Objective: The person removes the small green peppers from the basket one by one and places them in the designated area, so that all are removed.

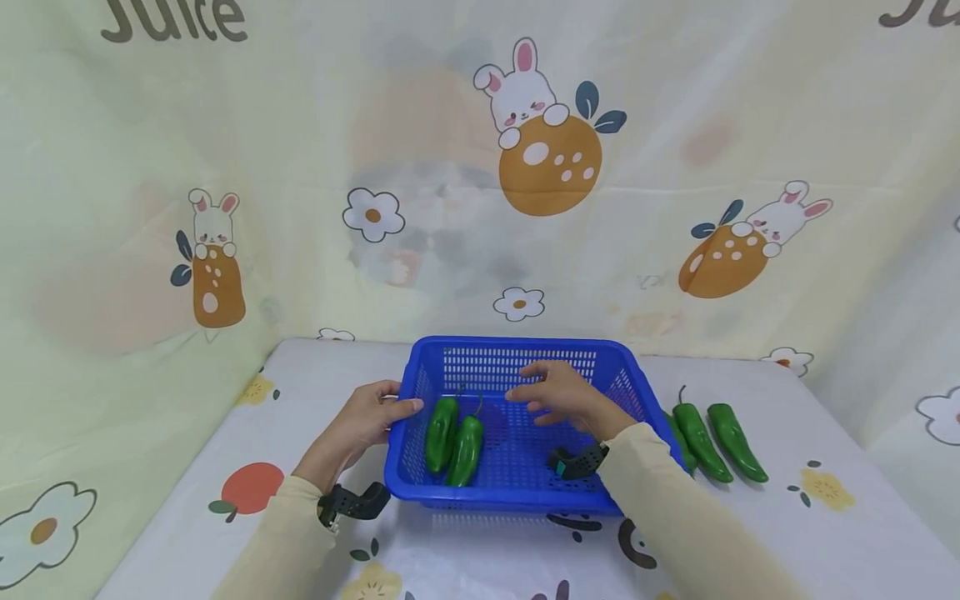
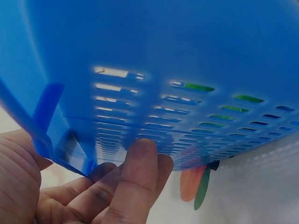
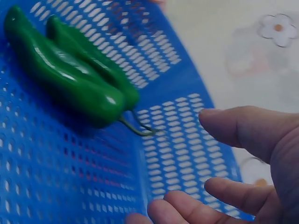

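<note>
A blue plastic basket (image 1: 517,497) with slotted walls stands on the table. My left hand (image 1: 365,422) grips its left rim, thumb over the edge; in the left wrist view the fingers (image 2: 140,170) lie against the outer wall. Two green peppers (image 1: 441,435) lie side by side at the basket's left, stems toward the back wall. Over the basket's middle hovers my right hand (image 1: 562,393), holding nothing, its thumb (image 3: 243,126) apart from the loosely bent fingers. The pair of peppers (image 3: 70,81) appears beyond its fingertips in the right wrist view.
Right of the basket, two more green peppers (image 1: 701,442) lie on the table, with another green pepper (image 1: 678,433) partly hidden by the basket and right sleeve. A patterned cloth (image 1: 450,550) covers the table. Behind stands a printed curtain (image 1: 442,108).
</note>
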Demonstrator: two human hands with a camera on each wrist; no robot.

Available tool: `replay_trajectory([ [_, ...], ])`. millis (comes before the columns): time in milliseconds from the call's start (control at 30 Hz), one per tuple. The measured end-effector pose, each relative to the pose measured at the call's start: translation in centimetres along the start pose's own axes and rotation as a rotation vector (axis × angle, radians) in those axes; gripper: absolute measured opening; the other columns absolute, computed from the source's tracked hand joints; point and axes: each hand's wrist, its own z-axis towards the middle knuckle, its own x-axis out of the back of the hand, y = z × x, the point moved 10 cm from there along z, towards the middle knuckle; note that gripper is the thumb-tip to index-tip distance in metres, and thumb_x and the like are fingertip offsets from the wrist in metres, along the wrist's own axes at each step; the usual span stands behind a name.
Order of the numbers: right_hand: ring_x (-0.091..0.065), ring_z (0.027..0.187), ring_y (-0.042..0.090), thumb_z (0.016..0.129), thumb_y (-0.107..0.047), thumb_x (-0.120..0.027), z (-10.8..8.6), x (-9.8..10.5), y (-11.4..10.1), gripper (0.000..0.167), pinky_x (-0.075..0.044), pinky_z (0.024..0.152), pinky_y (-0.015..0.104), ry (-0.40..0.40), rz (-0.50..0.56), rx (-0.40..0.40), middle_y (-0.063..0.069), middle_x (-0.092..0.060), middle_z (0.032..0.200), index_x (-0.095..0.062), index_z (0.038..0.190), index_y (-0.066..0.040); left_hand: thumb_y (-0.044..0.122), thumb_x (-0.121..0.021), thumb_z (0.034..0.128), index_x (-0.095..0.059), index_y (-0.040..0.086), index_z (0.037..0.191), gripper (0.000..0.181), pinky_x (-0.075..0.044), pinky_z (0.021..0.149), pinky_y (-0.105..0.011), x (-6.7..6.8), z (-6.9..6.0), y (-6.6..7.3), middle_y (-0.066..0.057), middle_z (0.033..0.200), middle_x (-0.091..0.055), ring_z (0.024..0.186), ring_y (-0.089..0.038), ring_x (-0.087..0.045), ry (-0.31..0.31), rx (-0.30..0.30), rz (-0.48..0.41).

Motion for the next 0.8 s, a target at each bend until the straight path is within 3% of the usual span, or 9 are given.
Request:
replay_trajectory([
  [367, -0.07, 0.107, 0.04, 0.09, -0.017, -0.08, 1.3, -5.8, 0.5, 0.069, -0.065, 0.077, 0.048, -0.168, -0.03, -0.097, 0.025, -0.067, 0.119, -0.048, 0.145, 0.009, 0.022, -0.069, 0.1018, -0.059, -0.004, 0.135, 0.044, -0.062, 0.088, -0.052, 0.1, 0.2, -0.1, -0.023, 0.12, -0.072, 0.1, -0.034, -0.076, 0.016, -0.008, 0.003],
  [533, -0.072, 0.096, 0.034, 0.089, -0.018, -0.081, 1.6, -7.2, 0.9, 0.064, -0.066, 0.072, 0.045, -0.201, -0.063, -0.137, 0.021, -0.066, 0.107, -0.054, 0.139, 0.009, 0.023, -0.07, 0.1009, -0.059, -0.003, 0.135, 0.044, -0.062, 0.089, -0.052, 0.1, 0.1, -0.1, -0.021, 0.121, -0.072, 0.1, -0.033, -0.076, 0.019, -0.009, -0.003],
  [800, -0.072, 0.091, 0.034, 0.086, -0.018, -0.083, 2.1, -8.1, 1.1, 0.05, -0.066, 0.07, 0.044, -0.207, -0.099, -0.162, 0.015, -0.061, 0.095, -0.065, 0.126, 0.006, 0.023, -0.071, 0.1008, -0.058, -0.004, 0.136, 0.046, -0.063, 0.088, -0.051, 0.1, 0.1, -0.2, -0.022, 0.12, -0.072, 0.099, -0.033, -0.076, 0.009, -0.01, -0.011],
])
